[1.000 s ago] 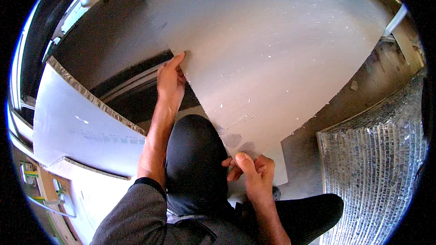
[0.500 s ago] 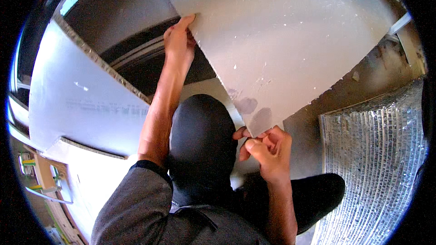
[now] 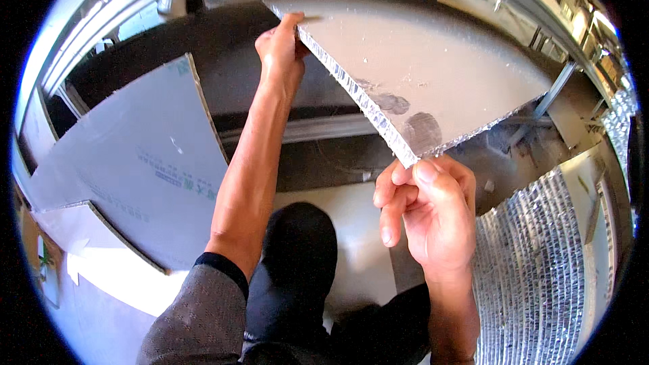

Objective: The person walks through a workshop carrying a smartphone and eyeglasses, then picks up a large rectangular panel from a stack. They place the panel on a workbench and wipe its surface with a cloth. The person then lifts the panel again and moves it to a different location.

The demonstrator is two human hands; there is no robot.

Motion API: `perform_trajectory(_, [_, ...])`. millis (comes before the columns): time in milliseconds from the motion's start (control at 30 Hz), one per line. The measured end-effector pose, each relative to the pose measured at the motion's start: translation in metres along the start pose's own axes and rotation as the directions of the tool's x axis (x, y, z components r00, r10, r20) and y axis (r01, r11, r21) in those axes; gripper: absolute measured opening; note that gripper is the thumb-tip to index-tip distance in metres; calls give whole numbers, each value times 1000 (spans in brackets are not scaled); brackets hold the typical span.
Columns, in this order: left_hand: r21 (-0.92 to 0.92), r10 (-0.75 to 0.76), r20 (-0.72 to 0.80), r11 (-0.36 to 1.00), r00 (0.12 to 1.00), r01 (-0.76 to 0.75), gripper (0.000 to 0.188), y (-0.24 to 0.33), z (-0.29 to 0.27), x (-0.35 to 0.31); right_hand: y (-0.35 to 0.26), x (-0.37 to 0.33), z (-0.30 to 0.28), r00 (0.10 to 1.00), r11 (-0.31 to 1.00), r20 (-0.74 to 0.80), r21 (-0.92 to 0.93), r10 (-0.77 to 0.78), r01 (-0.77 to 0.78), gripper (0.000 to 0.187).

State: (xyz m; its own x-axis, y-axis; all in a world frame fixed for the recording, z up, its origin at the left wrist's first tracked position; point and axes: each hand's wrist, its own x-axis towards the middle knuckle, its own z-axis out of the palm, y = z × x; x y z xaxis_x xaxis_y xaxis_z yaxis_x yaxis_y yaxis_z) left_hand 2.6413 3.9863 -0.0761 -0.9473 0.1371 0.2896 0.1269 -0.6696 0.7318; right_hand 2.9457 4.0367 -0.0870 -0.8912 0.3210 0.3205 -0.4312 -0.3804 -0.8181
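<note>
A grey honeycomb-core panel [image 3: 439, 67] is held up in front of me, tilted, with its cut edge showing cells and its pointed corner toward me. Dark smudges mark its face close to that corner. My left hand [image 3: 280, 47] is closed on the panel's left edge near the far end, its thumb on top and its other fingers partly hidden. At the near corner, my right hand [image 3: 436, 203] pinches the panel between thumb and fingers, with some fingers curled loosely below.
A bluish-grey panel [image 3: 135, 155] leans at the left, a smaller white-faced piece [image 3: 94, 230] at its lower end. Stacked honeycomb panels [image 3: 534, 263] stand at the lower right. Metal frame bars [image 3: 561, 88] rise beyond. My bent knees [image 3: 297, 250] are below the panel.
The view has tilted up, showing the panel's far edge and the frame behind it. The panel is tipped so its cut left edge now shows. Both hands keep hold of it.
</note>
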Motion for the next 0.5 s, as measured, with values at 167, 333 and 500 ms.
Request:
perform_trajectory(167, [-26, 4, 12, 1000, 1000, -4, 17, 16, 14, 0, -13, 8, 3, 998, 999, 36, 28, -45, 45, 31])
perform_trajectory(333, [-21, -28, 11, 999, 1000, 28, 22, 14, 12, -6, -6, 7, -3, 998, 997, 50, 74, -23, 19, 32])
perform_trajectory(500, [74, -38, 19, 997, 999, 36, 32, 4, 2, -4, 1, 4, -6, 999, 1000, 19, 2, 26, -26, 36])
